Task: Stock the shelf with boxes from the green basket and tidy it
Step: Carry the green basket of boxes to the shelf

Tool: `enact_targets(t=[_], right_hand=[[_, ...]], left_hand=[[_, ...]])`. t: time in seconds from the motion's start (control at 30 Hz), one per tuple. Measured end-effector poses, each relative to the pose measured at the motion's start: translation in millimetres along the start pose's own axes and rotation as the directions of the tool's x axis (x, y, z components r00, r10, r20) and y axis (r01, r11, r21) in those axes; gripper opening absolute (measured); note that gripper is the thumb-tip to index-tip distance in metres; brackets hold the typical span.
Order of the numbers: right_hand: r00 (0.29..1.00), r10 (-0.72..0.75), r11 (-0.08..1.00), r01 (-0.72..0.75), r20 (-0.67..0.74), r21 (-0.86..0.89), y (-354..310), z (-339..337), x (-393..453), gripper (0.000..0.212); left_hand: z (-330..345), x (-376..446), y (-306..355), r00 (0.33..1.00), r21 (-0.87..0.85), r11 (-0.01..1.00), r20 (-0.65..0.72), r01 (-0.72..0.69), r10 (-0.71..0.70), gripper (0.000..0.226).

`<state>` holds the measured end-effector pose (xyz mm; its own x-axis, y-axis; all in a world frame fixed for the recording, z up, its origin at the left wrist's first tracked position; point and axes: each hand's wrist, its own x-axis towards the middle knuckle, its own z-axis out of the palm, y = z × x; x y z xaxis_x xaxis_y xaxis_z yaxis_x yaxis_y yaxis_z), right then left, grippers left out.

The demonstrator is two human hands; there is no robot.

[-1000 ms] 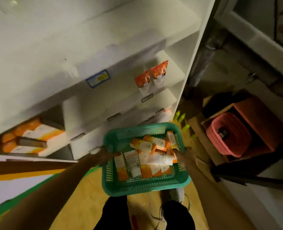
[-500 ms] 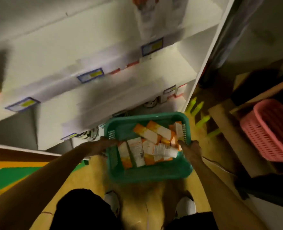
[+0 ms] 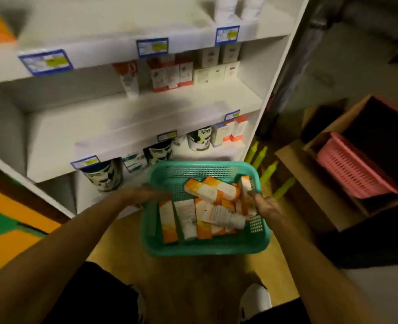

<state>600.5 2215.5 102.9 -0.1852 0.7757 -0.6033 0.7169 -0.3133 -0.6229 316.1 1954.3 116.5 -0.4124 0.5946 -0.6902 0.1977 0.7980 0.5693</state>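
Left hand (image 3: pixel 146 196) grips the green basket (image 3: pixel 202 247) at its left rim, fingers curled on it; right hand (image 3: pixel 264 206) clamps the right rim beside the orange boxes (image 3: pixel 205 211).

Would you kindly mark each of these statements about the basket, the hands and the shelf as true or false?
1. The green basket holds orange-and-white boxes. True.
2. The left hand is at the basket's left rim. True.
3. The pink basket sits on the white shelf. False: it is inside a cardboard box on the floor to the right.
4. The right hand is reaching up to the top shelf. False: it is at the green basket's right rim.
5. The green basket is empty. False: several boxes lie in it.
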Motion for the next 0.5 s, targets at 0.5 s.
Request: enact_targets(t=[0.5], right_hand=[[0.987,0.122,0.99,-0.129,0.104,0.061,79.2,36.5,35.0,0.083]], left_hand=[[43.0,14.2,4.3,0.998,0.179,0.982,0.019,-0.055,0.053,0.04]])
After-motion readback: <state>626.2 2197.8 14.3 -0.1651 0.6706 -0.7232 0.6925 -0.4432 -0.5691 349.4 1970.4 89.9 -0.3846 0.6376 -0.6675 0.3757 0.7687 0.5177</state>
